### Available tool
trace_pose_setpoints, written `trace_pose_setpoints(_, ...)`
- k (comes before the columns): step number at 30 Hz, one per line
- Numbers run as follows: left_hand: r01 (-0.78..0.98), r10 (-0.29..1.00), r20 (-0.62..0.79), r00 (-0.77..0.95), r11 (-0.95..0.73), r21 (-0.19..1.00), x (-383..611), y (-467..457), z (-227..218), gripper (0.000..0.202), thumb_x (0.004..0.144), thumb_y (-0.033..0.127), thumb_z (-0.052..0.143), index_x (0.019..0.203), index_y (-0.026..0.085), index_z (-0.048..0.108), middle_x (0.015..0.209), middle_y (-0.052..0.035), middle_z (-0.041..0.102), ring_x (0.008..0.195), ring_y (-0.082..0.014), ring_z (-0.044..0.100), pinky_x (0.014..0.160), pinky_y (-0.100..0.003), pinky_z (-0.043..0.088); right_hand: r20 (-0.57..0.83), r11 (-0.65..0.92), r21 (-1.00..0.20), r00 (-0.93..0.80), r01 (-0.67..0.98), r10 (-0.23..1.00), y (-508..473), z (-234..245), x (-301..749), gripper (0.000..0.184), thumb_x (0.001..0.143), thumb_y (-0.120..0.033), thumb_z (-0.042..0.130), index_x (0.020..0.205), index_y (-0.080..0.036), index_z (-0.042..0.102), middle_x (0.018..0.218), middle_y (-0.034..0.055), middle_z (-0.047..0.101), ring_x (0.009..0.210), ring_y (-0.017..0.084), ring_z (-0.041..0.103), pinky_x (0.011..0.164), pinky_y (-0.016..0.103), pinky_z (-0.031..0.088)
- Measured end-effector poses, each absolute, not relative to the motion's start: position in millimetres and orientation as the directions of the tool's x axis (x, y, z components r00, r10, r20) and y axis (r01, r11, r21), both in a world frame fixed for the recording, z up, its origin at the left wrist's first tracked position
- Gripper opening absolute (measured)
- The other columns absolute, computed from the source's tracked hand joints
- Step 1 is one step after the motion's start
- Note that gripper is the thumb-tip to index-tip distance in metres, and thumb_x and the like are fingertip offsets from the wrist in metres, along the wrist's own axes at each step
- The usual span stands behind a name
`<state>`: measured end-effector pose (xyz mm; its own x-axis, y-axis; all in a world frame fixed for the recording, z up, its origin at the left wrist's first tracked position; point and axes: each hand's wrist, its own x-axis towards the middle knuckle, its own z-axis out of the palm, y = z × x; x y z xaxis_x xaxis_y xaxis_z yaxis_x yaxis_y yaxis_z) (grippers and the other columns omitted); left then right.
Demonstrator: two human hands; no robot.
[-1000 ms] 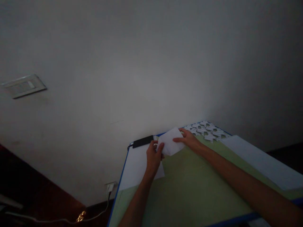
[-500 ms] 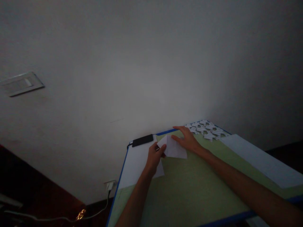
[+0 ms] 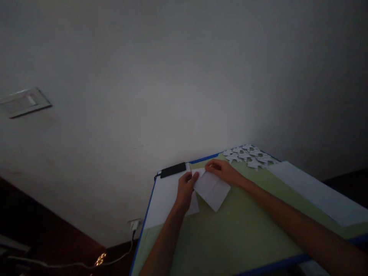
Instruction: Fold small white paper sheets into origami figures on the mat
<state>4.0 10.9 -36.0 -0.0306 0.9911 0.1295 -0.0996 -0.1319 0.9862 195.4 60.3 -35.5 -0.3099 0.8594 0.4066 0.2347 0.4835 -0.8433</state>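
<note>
A small white sheet of paper, folded over near its top left, is held above the green tabletop. My left hand pinches its left edge between thumb and fingers. At the top of the sheet, my right hand has thumb and forefinger closed on the upper edge by the fold. Under and beside my left hand lies a larger white sheet. Several folded white paper pieces with pointed ends lie in the far right corner, beyond my right hand.
A flat black device with a cable rests at the table's back left edge. Another long white sheet lies along the right side. The wall rises directly behind the table. A plug with a cord sits in the wall at left.
The small sheet has turned so that one corner points down toward me. My right hand has gone from spread fingers to a pinch at the paper's upper edge.
</note>
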Motion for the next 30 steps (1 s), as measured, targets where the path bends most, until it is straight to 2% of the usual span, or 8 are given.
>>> trace_pose_setpoints(5,-0.024,0.984,0.152,0.093,-0.15,0.988,3.6,9.2,-36.9,0.044,0.073,0.052,0.079,0.089,0.011,0.075,0.08,-0.007,0.069,0.067,-0.0142,0.057,0.06,-0.024,0.042,0.272,0.34,-0.935,-0.414,0.099,0.869,63.0,-39.9,190.1,0.04,0.077,-0.052,0.072,0.092,-0.015,0.074,0.086,0.006,0.072,0.076,0.019,0.064,0.066,0.028,0.046)
trace_pose_setpoints(8,-0.001,0.989,0.14,0.054,-0.14,0.99,3.2,9.9,-36.9,0.045,0.072,0.054,0.079,0.089,0.012,0.075,0.082,-0.0071,0.069,0.068,-0.0147,0.058,0.061,-0.025,0.043,0.232,0.28,-0.958,-0.411,0.061,0.882,61.6,-39.0,189.1,0.039,0.072,-0.05,0.075,0.087,-0.015,0.073,0.083,0.0049,0.072,0.074,0.018,0.064,0.064,0.028,0.045)
trace_pose_setpoints(13,0.006,0.99,0.137,-0.015,-0.137,0.99,2.6,10.7,-35.5,0.042,0.066,0.05,0.084,0.08,0.012,0.073,0.08,-0.0067,0.067,0.07,-0.0159,0.059,0.063,-0.026,0.045,0.184,0.185,-0.982,-0.286,-0.026,0.94,62.6,-37.6,190.8,0.038,0.067,-0.049,0.078,0.084,-0.016,0.066,0.081,0.0038,0.071,0.068,0.016,0.063,0.061,0.027,0.045)
trace_pose_setpoints(17,0.021,0.989,0.148,-0.029,-0.147,0.989,2.4,9.4,-34.3,0.038,0.065,0.046,0.085,0.077,0.012,0.074,0.077,-0.0065,0.068,0.069,-0.0156,0.059,0.065,-0.028,0.046,0.134,0.123,-0.991,-0.314,-0.056,0.94,62.3,-36.0,191.3,0.037,0.063,-0.042,0.081,0.086,-0.018,0.064,0.077,0.0023,0.072,0.063,0.016,0.064,0.058,0.027,0.047)
trace_pose_setpoints(20,0.012,0.992,0.125,0.002,-0.125,0.992,2.2,8.6,-33.7,0.034,0.065,0.044,0.084,0.077,0.013,0.076,0.078,-0.0072,0.069,0.071,-0.0171,0.06,0.068,-0.029,0.046,0.154,0.141,-0.988,-0.371,-0.064,0.916,60.6,-35.6,191.6,0.038,0.062,-0.037,0.082,0.091,-0.018,0.066,0.082,0.003,0.074,0.07,0.018,0.067,0.063,0.029,0.05)
trace_pose_setpoints(23,0.013,0.992,0.12,0.027,-0.12,0.993,2.5,8.0,-33.0,0.03,0.067,0.042,0.082,0.077,0.013,0.076,0.079,-0.007,0.069,0.072,-0.0175,0.06,0.068,-0.029,0.046,0.184,0.174,-0.983,-0.417,-0.062,0.89,60.1,-36.5,191.8,0.034,0.063,-0.038,0.082,0.085,-0.016,0.068,0.083,0.0032,0.073,0.074,0.018,0.068,0.068,0.029,0.051)
trace_pose_setpoints(27,0.049,0.989,0.146,0.014,-0.147,0.988,5.7,5.6,-30.5,0.026,0.069,0.04,0.079,0.075,0.015,0.074,0.073,-0.0033,0.066,0.068,-0.0144,0.056,0.062,-0.025,0.04,0.159,0.152,-0.987,-0.446,-0.052,0.881,59.6,-36.8,190.9,0.035,0.061,-0.039,0.083,0.081,-0.016,0.067,0.078,0.0016,0.071,0.07,0.017,0.065,0.065,0.028,0.048)
trace_pose_setpoints(30,0.059,0.989,0.148,0.02,-0.149,0.987,8.7,2.8,-27.7,0.029,0.069,0.042,0.08,0.079,0.015,0.074,0.076,-0.0042,0.068,0.068,-0.0151,0.056,0.062,-0.025,0.039,0.166,0.169,-0.985,-0.46,-0.036,0.872,58.3,-35.1,190.2,0.035,0.064,-0.043,0.081,0.081,-0.016,0.066,0.076,0.0007,0.07,0.068,0.016,0.063,0.062,0.027,0.046)
